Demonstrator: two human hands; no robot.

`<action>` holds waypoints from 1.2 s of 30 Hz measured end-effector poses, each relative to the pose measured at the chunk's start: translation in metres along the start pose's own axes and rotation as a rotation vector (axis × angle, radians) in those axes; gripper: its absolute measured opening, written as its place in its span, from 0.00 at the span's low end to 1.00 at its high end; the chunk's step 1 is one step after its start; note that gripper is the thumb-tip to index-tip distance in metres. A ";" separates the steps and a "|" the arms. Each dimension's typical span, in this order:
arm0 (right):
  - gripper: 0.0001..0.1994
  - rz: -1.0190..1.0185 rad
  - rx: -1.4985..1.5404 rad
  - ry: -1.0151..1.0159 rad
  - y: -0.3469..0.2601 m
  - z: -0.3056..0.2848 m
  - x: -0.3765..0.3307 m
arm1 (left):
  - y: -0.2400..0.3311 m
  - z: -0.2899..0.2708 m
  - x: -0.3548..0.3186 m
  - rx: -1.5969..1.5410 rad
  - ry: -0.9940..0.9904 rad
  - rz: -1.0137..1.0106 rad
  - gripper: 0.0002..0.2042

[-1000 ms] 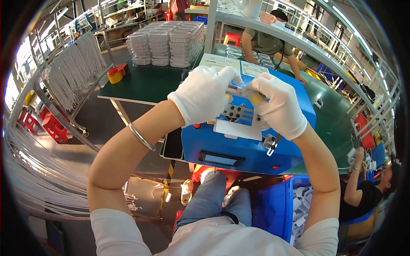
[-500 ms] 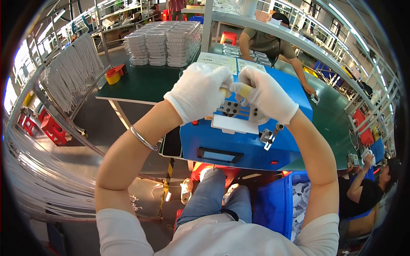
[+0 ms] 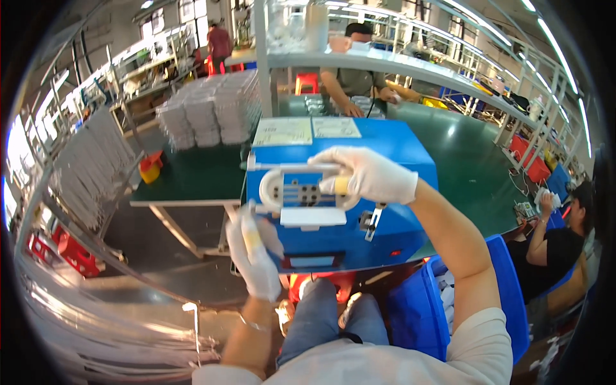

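Observation:
A white cable (image 3: 269, 185) lies wound in an oval loop on the front of a blue machine (image 3: 401, 154), around a slotted metal plate. My right hand (image 3: 375, 174), in a white glove with a yellow band on one finger, is closed on the cable at the loop's right end. Below and left of the loop, my gloved left hand (image 3: 253, 253) is smeared by motion, near the machine's front left corner. Whether its fingers hold anything cannot be made out. A white plate (image 3: 313, 217) juts out under the loop, beside a small metal bracket (image 3: 372, 221).
A blue bin (image 3: 417, 308) of white pieces stands at my right knee. Stacked clear trays (image 3: 212, 109) and a yellow-and-red tape dispenser (image 3: 151, 168) sit on the left green table. White cables (image 3: 96, 167) hang at far left. Co-workers sit across and at right.
Both hands were together above the slotted plate. My left hand has dropped down and left, away from the right one, and the cable loop now shows. The view has also shifted.

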State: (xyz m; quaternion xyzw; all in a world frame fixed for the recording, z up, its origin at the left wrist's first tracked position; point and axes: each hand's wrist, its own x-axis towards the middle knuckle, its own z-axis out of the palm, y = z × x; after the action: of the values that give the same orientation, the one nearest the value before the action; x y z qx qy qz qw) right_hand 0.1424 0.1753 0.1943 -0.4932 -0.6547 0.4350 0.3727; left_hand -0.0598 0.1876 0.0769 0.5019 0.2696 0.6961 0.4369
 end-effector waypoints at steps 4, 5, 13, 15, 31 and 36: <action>0.13 -0.236 -0.715 0.108 -0.004 0.007 0.005 | -0.019 0.003 -0.025 -0.297 -0.395 -0.495 0.33; 0.11 -0.142 -0.623 0.075 -0.006 0.006 0.006 | -0.026 0.011 -0.020 -0.336 -0.509 -0.403 0.34; 0.15 -0.289 -0.157 0.334 -0.015 -0.094 -0.103 | 0.058 0.007 -0.014 -0.217 -0.826 -0.109 0.51; 0.12 -0.064 0.142 0.720 0.048 -0.151 -0.142 | 0.049 -0.010 -0.014 0.023 -0.980 -0.244 0.48; 0.09 0.865 -0.063 1.252 0.425 -0.147 -0.426 | -0.075 -0.014 -0.132 1.137 -1.594 -0.352 0.25; 0.17 1.444 -0.391 1.089 0.492 -0.096 -0.438 | -0.075 -0.032 -0.141 1.216 -1.663 -0.530 0.26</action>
State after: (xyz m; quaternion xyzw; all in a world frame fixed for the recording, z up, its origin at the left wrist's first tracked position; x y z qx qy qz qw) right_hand 0.4922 -0.1642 -0.2592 -0.9723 0.0153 0.1516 0.1774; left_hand -0.0483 0.1011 -0.0605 0.8791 0.2894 -0.2347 0.2973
